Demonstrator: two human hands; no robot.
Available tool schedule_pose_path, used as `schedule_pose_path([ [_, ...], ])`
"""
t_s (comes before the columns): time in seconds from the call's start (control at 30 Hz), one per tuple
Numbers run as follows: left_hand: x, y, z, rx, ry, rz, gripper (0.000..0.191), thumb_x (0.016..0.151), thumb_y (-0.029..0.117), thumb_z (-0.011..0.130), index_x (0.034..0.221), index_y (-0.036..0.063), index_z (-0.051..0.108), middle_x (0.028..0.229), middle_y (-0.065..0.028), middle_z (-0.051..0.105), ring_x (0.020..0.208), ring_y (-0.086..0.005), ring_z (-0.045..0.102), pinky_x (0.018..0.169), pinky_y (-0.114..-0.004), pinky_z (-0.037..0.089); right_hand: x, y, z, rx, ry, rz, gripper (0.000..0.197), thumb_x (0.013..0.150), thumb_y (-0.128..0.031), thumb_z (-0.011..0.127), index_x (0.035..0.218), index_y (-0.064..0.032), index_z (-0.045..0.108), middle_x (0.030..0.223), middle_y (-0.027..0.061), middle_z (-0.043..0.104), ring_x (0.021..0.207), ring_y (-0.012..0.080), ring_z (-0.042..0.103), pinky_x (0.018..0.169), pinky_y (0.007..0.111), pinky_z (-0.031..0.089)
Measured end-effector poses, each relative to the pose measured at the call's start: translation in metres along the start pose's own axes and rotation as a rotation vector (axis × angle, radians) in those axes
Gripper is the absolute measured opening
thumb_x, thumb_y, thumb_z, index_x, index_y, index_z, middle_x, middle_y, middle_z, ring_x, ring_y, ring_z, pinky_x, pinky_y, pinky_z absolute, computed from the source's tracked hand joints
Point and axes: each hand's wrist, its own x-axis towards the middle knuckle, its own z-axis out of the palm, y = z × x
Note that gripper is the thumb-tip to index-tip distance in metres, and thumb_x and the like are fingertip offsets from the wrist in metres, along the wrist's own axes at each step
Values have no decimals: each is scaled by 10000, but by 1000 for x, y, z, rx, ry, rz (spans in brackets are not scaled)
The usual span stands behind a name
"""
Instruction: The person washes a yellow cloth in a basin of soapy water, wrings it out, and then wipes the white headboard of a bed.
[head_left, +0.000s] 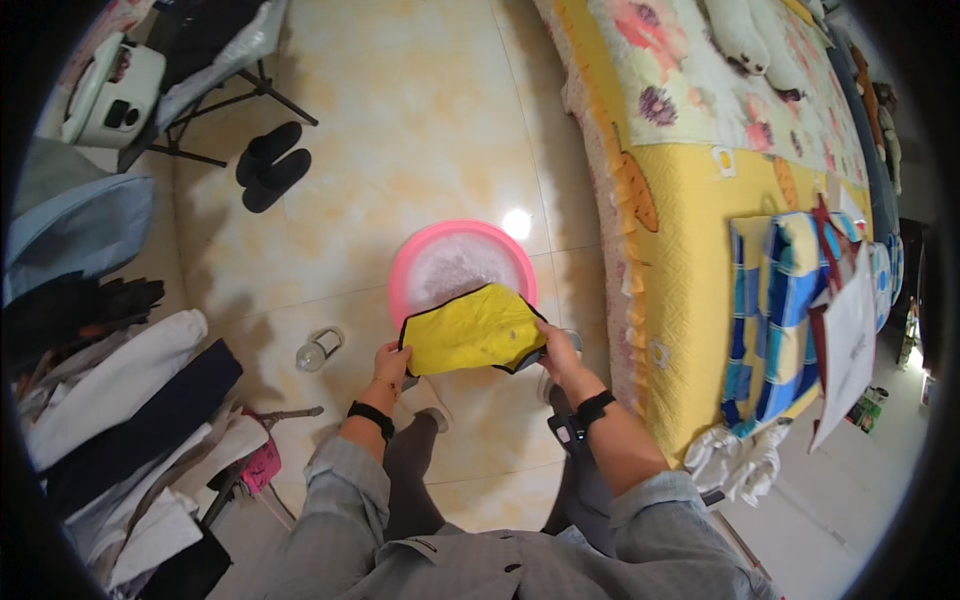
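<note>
A yellow cloth (469, 334) with dark edging is stretched between my two hands. My left hand (391, 365) pinches its left end, and my right hand (561, 355) grips the right end, where a bit of grey underside shows. Dark smudges mark the cloth on its right half. Just beyond it, on the tiled floor, stands a pink basin (401, 274) holding whitish, foamy liquid. The cloth hides the basin's near edge; whether the two touch, I cannot tell.
A clear bottle (311, 355) is on the floor at left, with black slippers (274, 166) farther off. Clothes (127, 397) hang on a rack along the left. On the right is a bed with a yellow cover (682, 300), a checked folded fabric (780, 300) and a white bag (847, 337).
</note>
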Motion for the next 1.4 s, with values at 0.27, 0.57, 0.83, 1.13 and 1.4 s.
schedule_pose_path([
  [0.27,134,-29,-1,-508,-311,-6,486,907,93,516,1337,-1,311,1182,-195,526,1025,-284,561,807,-402,496,146,13,-4,-14,-79,-59,264,876,-261,551,959,-25,639,845,21,641,704,123,561,592,272,421],
  [0.57,240,-33,85,808,296,899,543,770,187,647,1280,92,486,1282,-208,462,1184,-338,444,1003,-495,347,300,51,26,-1025,304,-1025,269,781,-134,604,962,65,590,856,236,620,822,399,590,763,442,469],
  [0.83,223,-42,119,1340,128,1021,658,855,300,564,1437,280,259,1511,-95,159,1397,-317,100,1088,-573,102,323,74,38,-719,-57,-583,277,739,-23,528,993,8,635,850,220,652,831,310,636,741,355,489],
  [1.13,240,-45,120,1395,126,709,755,758,277,629,1427,275,279,1435,-137,304,1361,-383,177,1085,-594,56,335,87,26,-430,111,-304,330,736,-51,573,1051,45,554,947,178,616,900,261,594,759,342,480],
  [1.4,253,-51,151,627,-61,919,756,741,364,657,1408,224,328,1383,-105,396,1338,-372,242,1015,-678,33,307,100,48,0,-184,-393,364,868,-117,594,1177,16,455,1089,126,564,977,210,559,830,329,471],
])
